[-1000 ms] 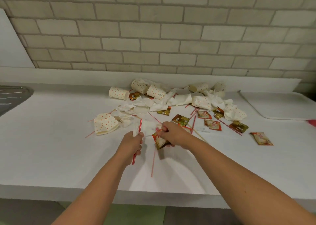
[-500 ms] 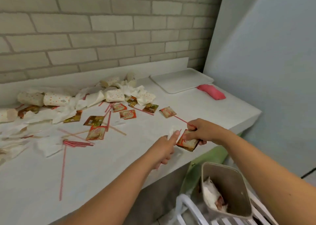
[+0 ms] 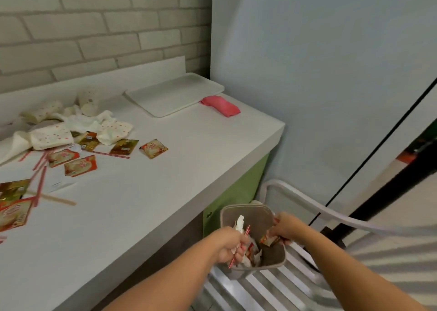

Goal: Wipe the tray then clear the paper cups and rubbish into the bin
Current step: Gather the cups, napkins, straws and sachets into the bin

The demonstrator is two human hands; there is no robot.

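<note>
Left hand [image 3: 230, 244] gripping straws [image 3: 247, 230] and tissue [image 3: 239, 223], right hand [image 3: 287, 226] pinching sachet [image 3: 268, 240], both over bin [image 3: 246, 207]

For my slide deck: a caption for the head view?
Left hand holds straws and tissue, right hand a sachet, both over the bin.

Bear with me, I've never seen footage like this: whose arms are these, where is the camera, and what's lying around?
No machine here: these are a person's bare arms, filmed by a camera worn on their head, looking down. The left hand grips a red straw and crumpled white paper; the right hand pinches a small sachet. Both are over an open bin that holds rubbish, beside a white counter. On the counter lie dotted paper cups, napkins, sachets and straws, plus a white tray with a pink cloth next to it.
</note>
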